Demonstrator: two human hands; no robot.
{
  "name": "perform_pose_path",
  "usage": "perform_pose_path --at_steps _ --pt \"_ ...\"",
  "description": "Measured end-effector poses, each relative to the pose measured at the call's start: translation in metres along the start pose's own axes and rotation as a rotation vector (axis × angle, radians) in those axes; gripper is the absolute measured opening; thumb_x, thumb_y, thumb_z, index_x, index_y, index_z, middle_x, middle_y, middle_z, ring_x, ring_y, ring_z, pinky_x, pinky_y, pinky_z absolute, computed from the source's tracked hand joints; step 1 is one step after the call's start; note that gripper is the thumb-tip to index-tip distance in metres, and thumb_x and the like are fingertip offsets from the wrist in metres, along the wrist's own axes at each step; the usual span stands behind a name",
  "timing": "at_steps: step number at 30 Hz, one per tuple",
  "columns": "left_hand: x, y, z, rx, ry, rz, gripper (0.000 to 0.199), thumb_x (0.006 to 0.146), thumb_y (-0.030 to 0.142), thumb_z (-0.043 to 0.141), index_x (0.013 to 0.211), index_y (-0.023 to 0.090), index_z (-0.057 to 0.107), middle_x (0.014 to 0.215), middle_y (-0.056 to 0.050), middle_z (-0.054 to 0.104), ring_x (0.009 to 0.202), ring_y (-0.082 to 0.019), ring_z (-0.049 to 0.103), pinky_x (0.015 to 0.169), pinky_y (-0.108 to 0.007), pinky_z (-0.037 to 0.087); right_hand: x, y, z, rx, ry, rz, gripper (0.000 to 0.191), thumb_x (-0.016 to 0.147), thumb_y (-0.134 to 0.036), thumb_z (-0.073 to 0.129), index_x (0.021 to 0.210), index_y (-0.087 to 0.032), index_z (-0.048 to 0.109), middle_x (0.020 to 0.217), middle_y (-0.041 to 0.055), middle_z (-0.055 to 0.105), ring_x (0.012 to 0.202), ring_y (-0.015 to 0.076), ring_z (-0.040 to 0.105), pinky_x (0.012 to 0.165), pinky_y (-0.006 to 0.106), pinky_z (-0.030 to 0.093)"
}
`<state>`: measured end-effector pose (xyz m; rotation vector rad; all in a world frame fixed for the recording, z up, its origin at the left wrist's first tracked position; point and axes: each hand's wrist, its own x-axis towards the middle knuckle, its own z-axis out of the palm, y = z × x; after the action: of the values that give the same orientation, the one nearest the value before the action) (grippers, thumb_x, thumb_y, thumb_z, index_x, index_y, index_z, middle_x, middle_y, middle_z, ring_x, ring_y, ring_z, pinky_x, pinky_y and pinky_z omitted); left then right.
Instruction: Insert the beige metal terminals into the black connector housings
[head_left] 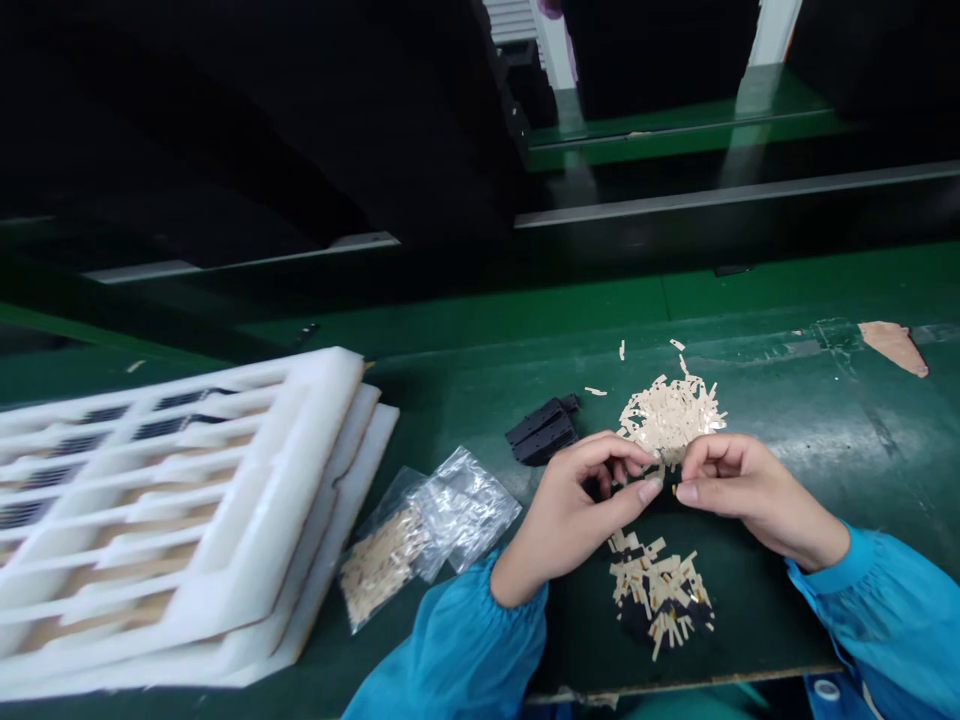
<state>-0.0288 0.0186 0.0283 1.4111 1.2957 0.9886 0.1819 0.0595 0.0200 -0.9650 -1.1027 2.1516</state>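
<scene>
My left hand [581,500] pinches a small pale strip [658,474] between thumb and forefinger. Close beside it, my right hand [739,485] has its thumb and forefinger pressed together; a tiny yellowish bit shows at the tips, too small to name. Just beyond both hands lies a heap of small cream-coloured pieces [667,412]. Nearer to me, below the hands, is a looser pile of pale strips [664,590], some with yellowish parts, over a dark patch. Several flat black parts [544,430] lie left of the cream heap.
On the left, white foam trays [300,500] are stacked, with black parts in some slots. Between them and my left sleeve lie a clear bag of cream pieces [384,560] and a crumpled clear bag [469,505]. A torn brown scrap [894,346] lies far right on the green bench [795,430].
</scene>
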Motion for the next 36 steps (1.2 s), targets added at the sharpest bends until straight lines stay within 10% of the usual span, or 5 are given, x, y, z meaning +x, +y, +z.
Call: perform_pose_path --at_steps 6,17,36 --pt "-0.002 0.003 0.009 -0.120 -0.098 -0.060 0.014 0.082 0.029 0.080 0.083 0.016 0.075 0.077 -0.003 0.065 0.067 -0.014 0.055 0.061 -0.026 0.043 0.000 0.008 0.004 -0.070 0.110 -0.091 0.019 0.079 -0.036 0.089 0.080 -0.021 0.079 0.077 0.0020 0.073 0.070 0.0142 0.063 0.067 0.025 0.050" --pt "-0.001 0.005 0.009 -0.205 -0.134 -0.186 0.016 0.084 0.028 0.072 0.076 0.014 0.073 0.072 -0.002 0.060 0.061 -0.011 0.049 0.056 -0.024 0.037 0.000 0.007 0.006 -0.194 0.227 -0.144 0.020 0.077 -0.036 0.086 0.073 -0.019 0.075 0.064 -0.0009 0.060 0.059 0.0127 0.049 0.055 0.024 0.039" --pt "0.003 -0.020 0.014 -0.575 -0.356 -0.485 0.053 0.072 0.063 0.085 0.072 0.013 0.065 0.060 0.002 0.057 0.044 -0.004 0.045 0.040 -0.015 0.035 -0.004 0.004 0.010 0.029 -0.068 -0.021 0.024 0.076 -0.035 0.091 0.077 -0.019 0.074 0.076 0.0020 0.073 0.074 0.0169 0.068 0.072 0.028 0.055"
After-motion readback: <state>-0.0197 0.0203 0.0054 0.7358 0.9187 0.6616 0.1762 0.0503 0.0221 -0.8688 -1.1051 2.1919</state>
